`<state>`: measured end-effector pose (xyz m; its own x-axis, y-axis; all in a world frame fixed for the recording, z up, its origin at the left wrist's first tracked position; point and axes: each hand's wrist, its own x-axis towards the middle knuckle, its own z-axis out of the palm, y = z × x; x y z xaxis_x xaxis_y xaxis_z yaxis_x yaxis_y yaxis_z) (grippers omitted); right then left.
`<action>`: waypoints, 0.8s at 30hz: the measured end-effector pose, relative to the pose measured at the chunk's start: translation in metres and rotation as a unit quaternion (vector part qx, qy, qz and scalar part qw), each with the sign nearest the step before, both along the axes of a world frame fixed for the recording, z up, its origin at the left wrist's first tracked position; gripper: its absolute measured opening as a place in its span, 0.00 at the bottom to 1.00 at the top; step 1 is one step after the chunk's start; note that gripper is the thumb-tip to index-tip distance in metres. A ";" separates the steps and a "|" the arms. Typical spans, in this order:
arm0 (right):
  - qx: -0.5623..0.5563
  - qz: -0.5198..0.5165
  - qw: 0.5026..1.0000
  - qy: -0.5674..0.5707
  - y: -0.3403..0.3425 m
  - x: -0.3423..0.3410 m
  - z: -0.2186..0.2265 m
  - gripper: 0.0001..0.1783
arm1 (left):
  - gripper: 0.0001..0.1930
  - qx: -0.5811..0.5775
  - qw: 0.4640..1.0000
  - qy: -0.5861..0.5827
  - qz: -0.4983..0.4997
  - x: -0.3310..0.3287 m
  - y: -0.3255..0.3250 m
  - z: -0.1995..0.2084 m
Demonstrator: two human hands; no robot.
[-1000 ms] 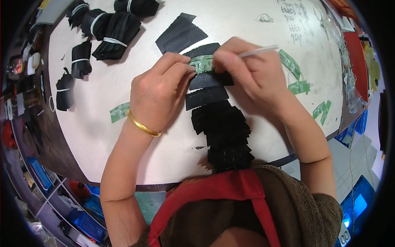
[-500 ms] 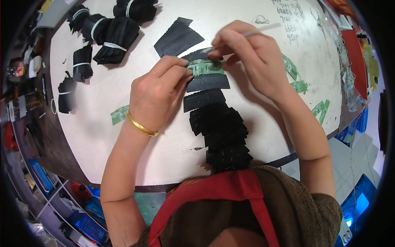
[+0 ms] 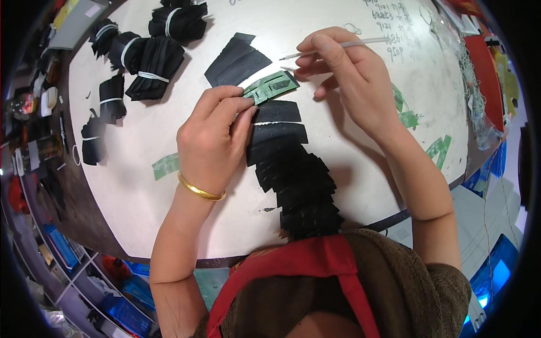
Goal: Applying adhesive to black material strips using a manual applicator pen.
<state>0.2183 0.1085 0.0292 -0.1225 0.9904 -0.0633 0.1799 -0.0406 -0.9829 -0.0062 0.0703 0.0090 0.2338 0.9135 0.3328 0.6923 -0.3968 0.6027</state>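
Note:
My left hand [image 3: 211, 135] pinches the left end of a green slotted template [image 3: 262, 90], which is tilted up toward the right. Black material shows through a slot and at the template's right end. My right hand [image 3: 355, 79] holds a thin white pen refill [image 3: 366, 41] between thumb and fingers, its tip pointing left above the template, apart from it. Just below the template lies a black strip piece [image 3: 279, 112]. From there a row of overlapping black pieces [image 3: 298, 180] runs toward me. Larger black pieces [image 3: 236, 62] rest beyond my left hand.
Several black bundles tied with white bands [image 3: 155, 67] sit at the far left of the white board [image 3: 141, 208]. Green strips lie on the left [image 3: 166, 166] and right [image 3: 438, 151]. A red object [image 3: 484, 79] and clear stringy scraps [image 3: 476, 115] line the right edge.
The refill's tip has left the template's far edge and moved up. The template has turned, its right end now higher, with my left hand still pinching its left end.

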 end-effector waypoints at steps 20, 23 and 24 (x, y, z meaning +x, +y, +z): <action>0.084 0.016 0.994 -0.065 0.003 0.001 -0.012 0.21 | 0.06 0.019 0.999 0.034 -0.030 0.003 0.011 -0.002; 0.162 0.104 0.973 -0.127 0.005 -0.009 -0.009 0.18 | 0.06 0.015 0.999 0.036 -0.030 0.005 0.011 -0.001; 0.200 0.148 0.956 -0.156 0.006 -0.014 -0.009 0.16 | 0.06 0.014 0.999 0.040 -0.026 0.004 0.011 -0.001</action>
